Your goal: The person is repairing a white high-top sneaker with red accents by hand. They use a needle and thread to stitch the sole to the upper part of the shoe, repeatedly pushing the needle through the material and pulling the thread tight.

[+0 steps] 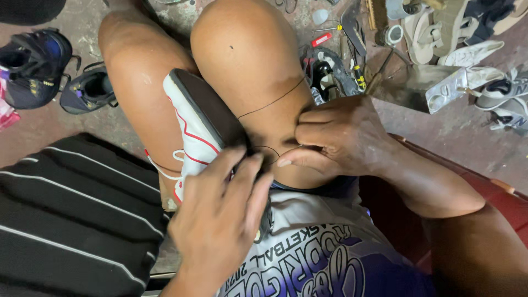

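Head view: I see a white sneaker [192, 124] with red trim wedged sole-up between my knees, steadied for stitching.
Left hand [223, 220]: fingers clamped on the shoe's heel end.
Right hand [335, 137]: pinched shut on thin black thread [272, 102], pulled taut across the thigh.
Two o'clock: worn pale shoes [467, 77] and tools [352, 44] on gritty concrete.

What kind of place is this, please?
Probably a shoe repair workplace: the hands pull dark thread at a white shoe, with tools and more shoes on the floor.
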